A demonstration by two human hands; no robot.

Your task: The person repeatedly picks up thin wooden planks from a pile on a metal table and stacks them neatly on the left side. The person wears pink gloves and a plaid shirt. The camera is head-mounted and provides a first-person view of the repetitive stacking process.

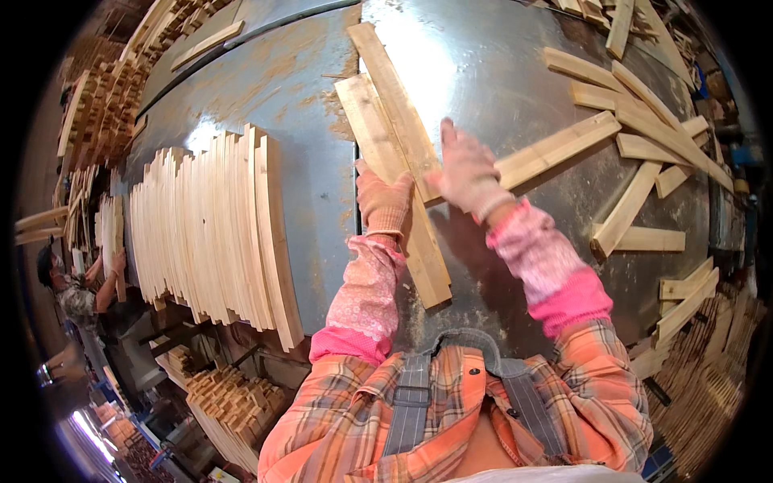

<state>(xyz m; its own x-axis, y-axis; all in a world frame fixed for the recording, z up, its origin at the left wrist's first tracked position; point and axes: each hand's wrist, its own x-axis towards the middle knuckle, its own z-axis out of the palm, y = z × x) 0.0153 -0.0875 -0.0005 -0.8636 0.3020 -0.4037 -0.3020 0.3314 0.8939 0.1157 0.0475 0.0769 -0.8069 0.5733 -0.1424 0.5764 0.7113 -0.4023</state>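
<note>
My left hand [382,199], in a work glove, grips the left edge of a long wooden slat [366,121] lying aslant on the metal table [314,161]. A second slat [394,92] lies along its right side, reaching farther up the table. Over that slat's near end is my gloved right hand [469,173], slightly blurred, its fingers stretched out and thumb apart. Whether it touches the wood I cannot tell. Just right of this hand another slat [560,149] points toward a loose pile.
A tight row of upright-edged slats [209,225] stands at the left. Loose slats [644,121] lie crossed at the right. Stacked wood [233,410] is below the table at lower left. At the far left another person [76,286] handles slats. Sawdust covers parts of the table.
</note>
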